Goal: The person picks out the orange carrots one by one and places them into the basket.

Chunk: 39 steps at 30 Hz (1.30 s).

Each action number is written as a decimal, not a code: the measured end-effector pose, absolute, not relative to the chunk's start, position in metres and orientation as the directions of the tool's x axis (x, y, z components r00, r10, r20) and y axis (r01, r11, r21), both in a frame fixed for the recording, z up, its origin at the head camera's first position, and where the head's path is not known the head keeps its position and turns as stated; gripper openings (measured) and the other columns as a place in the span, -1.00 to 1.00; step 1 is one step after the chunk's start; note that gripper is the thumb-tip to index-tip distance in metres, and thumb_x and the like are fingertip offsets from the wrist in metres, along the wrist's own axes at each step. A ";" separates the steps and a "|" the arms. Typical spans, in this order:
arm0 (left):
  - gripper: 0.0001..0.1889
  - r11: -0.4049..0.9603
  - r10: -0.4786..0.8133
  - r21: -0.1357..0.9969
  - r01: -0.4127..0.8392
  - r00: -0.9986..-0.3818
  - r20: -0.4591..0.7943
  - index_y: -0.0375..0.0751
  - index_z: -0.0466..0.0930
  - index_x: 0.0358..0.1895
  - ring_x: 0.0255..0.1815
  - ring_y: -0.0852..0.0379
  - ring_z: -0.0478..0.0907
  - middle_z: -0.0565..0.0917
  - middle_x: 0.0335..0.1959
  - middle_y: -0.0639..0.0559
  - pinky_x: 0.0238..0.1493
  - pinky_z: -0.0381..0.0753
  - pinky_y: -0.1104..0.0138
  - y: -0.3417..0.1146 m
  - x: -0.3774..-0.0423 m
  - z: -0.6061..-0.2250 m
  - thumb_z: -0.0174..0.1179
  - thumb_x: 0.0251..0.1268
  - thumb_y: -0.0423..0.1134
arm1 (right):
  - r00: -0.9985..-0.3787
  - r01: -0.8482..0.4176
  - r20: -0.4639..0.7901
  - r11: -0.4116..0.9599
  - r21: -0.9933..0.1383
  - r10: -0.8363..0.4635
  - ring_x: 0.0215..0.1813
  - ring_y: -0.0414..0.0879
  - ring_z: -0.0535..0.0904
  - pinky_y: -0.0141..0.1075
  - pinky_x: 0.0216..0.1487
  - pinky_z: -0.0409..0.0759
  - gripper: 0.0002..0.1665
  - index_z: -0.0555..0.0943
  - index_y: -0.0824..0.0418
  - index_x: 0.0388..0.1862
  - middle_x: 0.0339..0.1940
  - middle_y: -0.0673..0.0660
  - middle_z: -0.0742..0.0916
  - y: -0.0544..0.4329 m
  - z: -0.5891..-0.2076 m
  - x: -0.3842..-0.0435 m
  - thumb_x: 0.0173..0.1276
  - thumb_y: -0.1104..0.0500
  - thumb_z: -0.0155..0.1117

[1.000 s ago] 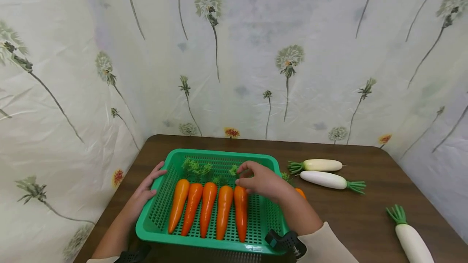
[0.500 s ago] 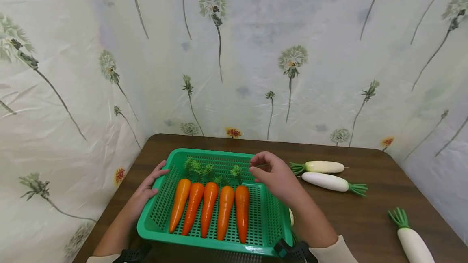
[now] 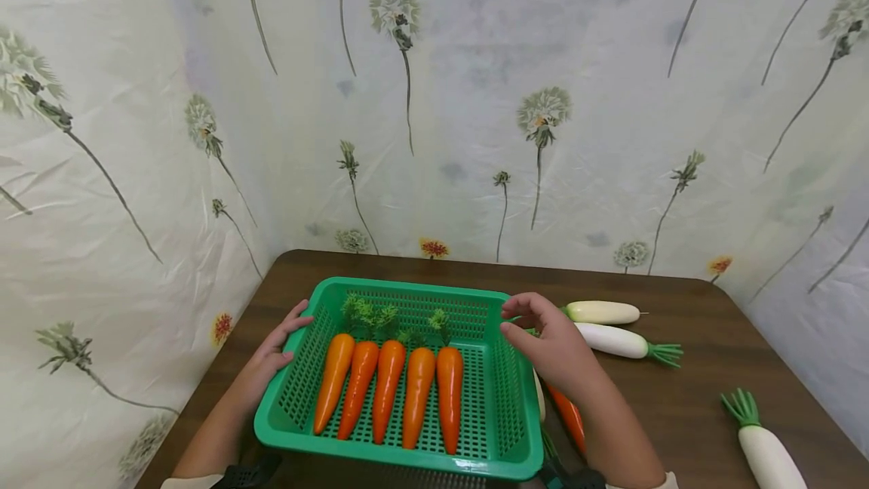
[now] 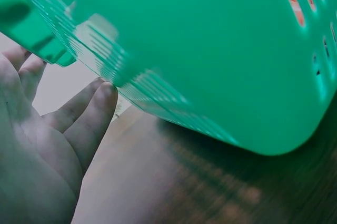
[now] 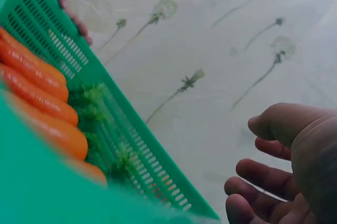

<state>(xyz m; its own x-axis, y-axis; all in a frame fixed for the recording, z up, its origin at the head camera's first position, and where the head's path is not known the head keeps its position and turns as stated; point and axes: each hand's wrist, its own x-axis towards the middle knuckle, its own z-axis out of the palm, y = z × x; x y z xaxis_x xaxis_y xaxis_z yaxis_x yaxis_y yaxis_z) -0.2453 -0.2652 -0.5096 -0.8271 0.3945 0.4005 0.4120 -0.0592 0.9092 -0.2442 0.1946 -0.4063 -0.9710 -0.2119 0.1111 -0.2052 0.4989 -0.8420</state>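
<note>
Several orange carrots (image 3: 387, 391) lie side by side in the green plastic basket (image 3: 400, 460), their leafy green tops (image 3: 366, 313) toward its far wall. My left hand (image 3: 271, 349) rests at the basket's left rim. In the left wrist view its straight fingers (image 4: 87, 124) touch the basket's outer side. Just beyond the basket's right rim is my right hand (image 3: 550, 342), thumb and fingers apart and loosely bent, holding nothing. The right wrist view shows that hand's fingers (image 5: 263, 176) apart from the basket. Beneath the right forearm a carrot (image 3: 569, 417) shows, partly hidden.
On the brown table (image 3: 672, 413), a white radish (image 3: 603, 312) and a second white radish (image 3: 611, 339) lie right of the basket. Another radish (image 3: 770, 455) lies at the far right. A patterned sheet (image 3: 462, 134) hangs behind and at the left.
My right hand has moved from over the rightmost carrot in the basket, rightward past the basket's right rim. My left hand stays at the left rim.
</note>
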 end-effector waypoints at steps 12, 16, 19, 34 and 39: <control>-0.47 -0.055 0.382 0.913 0.403 -0.837 0.393 -0.60 0.09 0.51 0.62 0.55 -0.07 -0.16 0.77 0.05 0.41 0.20 0.58 -0.266 -0.248 -0.515 -0.27 0.55 -0.48 | -0.986 -0.155 0.092 0.576 -0.803 -0.137 0.26 0.09 0.59 -0.09 0.11 0.59 -0.57 0.53 0.11 0.28 0.27 0.12 0.66 0.219 -0.420 -0.239 0.57 -0.05 0.25; -0.47 -0.058 0.382 0.907 0.418 -0.830 0.407 -0.58 0.11 0.51 0.61 0.54 -0.07 -0.13 0.76 0.11 0.41 0.19 0.58 -0.267 -0.248 -0.514 -0.27 0.54 -0.48 | -0.989 -0.140 0.086 0.594 -0.792 -0.118 0.25 0.11 0.60 -0.01 0.16 0.58 -0.56 0.52 0.14 0.29 0.30 0.18 0.65 0.224 -0.425 -0.239 0.58 -0.03 0.24; -0.47 -0.057 0.381 0.899 0.435 -0.822 0.422 -0.54 0.15 0.51 0.61 0.54 -0.06 -0.08 0.75 0.18 0.40 0.19 0.58 -0.267 -0.248 -0.513 -0.28 0.54 -0.49 | -0.992 -0.115 0.065 0.607 -0.786 -0.104 0.25 0.14 0.61 0.02 0.18 0.60 -0.54 0.51 0.18 0.32 0.32 0.22 0.64 0.228 -0.430 -0.239 0.58 0.00 0.24; -0.48 -0.039 0.375 0.915 0.402 -0.843 0.387 -0.58 0.10 0.52 0.61 0.54 -0.06 -0.18 0.77 -0.04 0.40 0.22 0.57 -0.270 -0.246 -0.514 -0.27 0.58 -0.45 | -0.987 -0.158 0.090 0.727 -0.669 -0.132 0.25 0.24 0.59 0.13 0.22 0.60 -0.53 0.55 0.31 0.29 0.26 0.31 0.63 0.243 -0.453 -0.243 0.51 0.12 0.31; -0.48 -0.048 0.379 0.910 0.411 -0.836 0.397 -0.58 0.12 0.52 0.61 0.54 -0.05 -0.11 0.76 0.09 0.40 0.22 0.58 -0.268 -0.247 -0.513 -0.27 0.56 -0.47 | -0.990 -0.140 0.076 0.742 -0.655 -0.119 0.24 0.25 0.61 0.12 0.22 0.62 -0.54 0.56 0.30 0.26 0.25 0.31 0.63 0.253 -0.464 -0.242 0.50 0.11 0.33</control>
